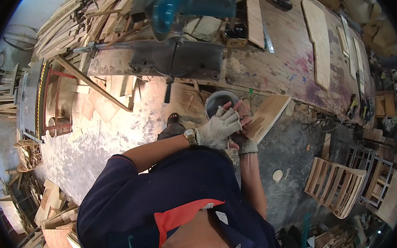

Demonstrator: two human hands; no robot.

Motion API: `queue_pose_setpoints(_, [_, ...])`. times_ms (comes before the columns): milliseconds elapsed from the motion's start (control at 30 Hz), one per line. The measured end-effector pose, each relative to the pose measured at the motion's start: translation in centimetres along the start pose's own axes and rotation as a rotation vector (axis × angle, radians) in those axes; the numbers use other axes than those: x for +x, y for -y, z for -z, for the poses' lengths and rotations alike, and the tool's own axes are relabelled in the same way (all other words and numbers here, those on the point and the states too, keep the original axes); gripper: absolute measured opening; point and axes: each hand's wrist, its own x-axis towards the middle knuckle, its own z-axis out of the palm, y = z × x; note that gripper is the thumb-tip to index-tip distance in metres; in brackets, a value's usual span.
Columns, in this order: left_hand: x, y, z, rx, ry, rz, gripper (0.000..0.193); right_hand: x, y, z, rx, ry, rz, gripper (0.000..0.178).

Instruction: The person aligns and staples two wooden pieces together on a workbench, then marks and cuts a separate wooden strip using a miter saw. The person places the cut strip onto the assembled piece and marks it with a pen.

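My left hand [221,125], in a pale knitted glove with bare fingertips and a watch at the wrist, reaches across in front of my body. Its fingers are stretched and apart, close against my right hand. My right hand [240,139], gloved the same way and partly covered by the left, grips the near end of a short wooden board [268,115]. The board is tilted up to the right and has a darker brown patch on its face. Just beyond my hands stands a grey bucket [215,99], partly hidden by the left fingers.
A miter saw [170,10] with a blue-green body sits on the workbench [259,68] ahead. Cut wooden panels [318,40] lie at its right. Timber is stacked at the left, near a table saw [33,97]. A slatted wooden piece [336,186] stands on the right.
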Motion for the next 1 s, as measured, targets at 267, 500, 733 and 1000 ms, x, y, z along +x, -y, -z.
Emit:
queue_pose_setpoints(267, [-8.4,7.5,6.8,-0.315,-0.246,0.513,0.052,5.5,-14.0,-10.4,-0.047,-0.332,0.295,0.029])
queue_pose_setpoints(500, [-13.5,24.8,9.4,-0.471,-0.557,0.862,0.033,-0.7,-16.0,-17.6,-0.311,-0.581,0.573,0.034])
queue_pose_setpoints(733, [-14.7,30.7,13.5,0.441,-0.292,0.786,0.069,-12.1,-5.8,-26.2,-0.915,-0.454,1.174,0.034])
queue_pose_setpoints(1000, [-17.7,32.3,14.0,0.467,-0.037,0.390,0.065,-28.0,2.4,-38.6,-1.450,-0.340,1.645,0.037])
